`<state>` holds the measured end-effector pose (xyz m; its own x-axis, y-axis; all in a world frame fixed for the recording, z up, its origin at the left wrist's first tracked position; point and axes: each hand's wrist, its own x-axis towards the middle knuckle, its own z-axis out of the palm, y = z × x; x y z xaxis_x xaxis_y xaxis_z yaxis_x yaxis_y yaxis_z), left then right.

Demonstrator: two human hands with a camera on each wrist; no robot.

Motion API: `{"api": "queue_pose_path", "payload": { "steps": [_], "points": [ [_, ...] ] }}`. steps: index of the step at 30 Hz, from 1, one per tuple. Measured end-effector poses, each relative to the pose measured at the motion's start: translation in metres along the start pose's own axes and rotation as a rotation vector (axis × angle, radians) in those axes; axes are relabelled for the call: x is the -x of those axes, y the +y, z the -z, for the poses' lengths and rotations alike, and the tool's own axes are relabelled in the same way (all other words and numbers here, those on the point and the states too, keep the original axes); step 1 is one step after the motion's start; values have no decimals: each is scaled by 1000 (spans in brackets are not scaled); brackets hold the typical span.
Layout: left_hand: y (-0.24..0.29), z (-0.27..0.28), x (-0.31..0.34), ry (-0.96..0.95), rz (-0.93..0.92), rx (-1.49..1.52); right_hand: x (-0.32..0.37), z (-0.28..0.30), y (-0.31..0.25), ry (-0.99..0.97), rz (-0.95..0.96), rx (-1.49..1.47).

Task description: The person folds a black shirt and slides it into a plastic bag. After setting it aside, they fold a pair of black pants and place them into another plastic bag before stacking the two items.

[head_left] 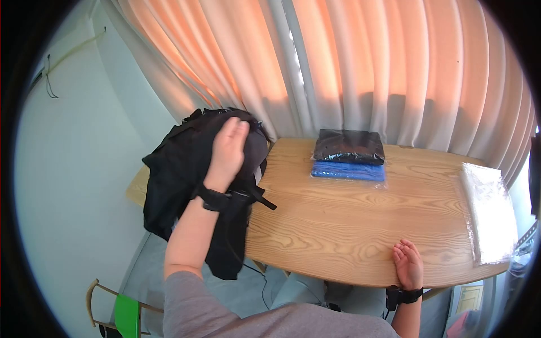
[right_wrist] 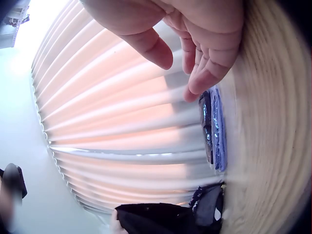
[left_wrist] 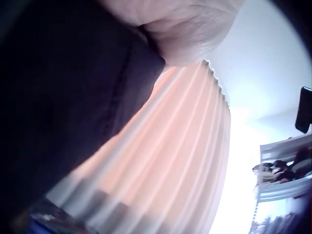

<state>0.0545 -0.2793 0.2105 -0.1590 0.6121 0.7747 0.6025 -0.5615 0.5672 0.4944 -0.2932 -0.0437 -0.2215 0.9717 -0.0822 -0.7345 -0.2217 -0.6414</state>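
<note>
Because the black fabric bundle (head_left: 183, 160) sags at left of the head view, it should handle soft and bulky, best held by a seam; the left hand (head_left: 227, 149) grips its top; the right hand (head_left: 408, 266), lower right, lies relaxed, empty.

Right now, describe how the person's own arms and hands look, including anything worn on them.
The left arm has a grey sleeve ending near the elbow; no sleeve shows on the right forearm. There is a black left wristband and a black right wristband. No glove shows on the left hand or right hand.
</note>
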Motion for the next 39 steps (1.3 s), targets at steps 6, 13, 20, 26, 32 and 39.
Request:
{"api": "queue_pose_path", "payload": {
  "steps": [6,13,20,26,32,39],
  "points": [
    [30,-117,83,-566,252,475,0,-2,2,15,23,48],
    [-25,-169,199,-935,692,465,7,-34,7,73,-58,342],
    [-14,-134,196,-967,560,469,-30,-89,19,-62,-376,706],
    [-95,11,169,-383,644,-153,-94,-95,10,-47,-546,782],
    [-135,57,178,-392,949,-1025,-169,-132,16,-124,-617,1152],
    [-173,62,176,-407,909,-866,-203,-161,65,-252,-631,1516]
  ]
}}
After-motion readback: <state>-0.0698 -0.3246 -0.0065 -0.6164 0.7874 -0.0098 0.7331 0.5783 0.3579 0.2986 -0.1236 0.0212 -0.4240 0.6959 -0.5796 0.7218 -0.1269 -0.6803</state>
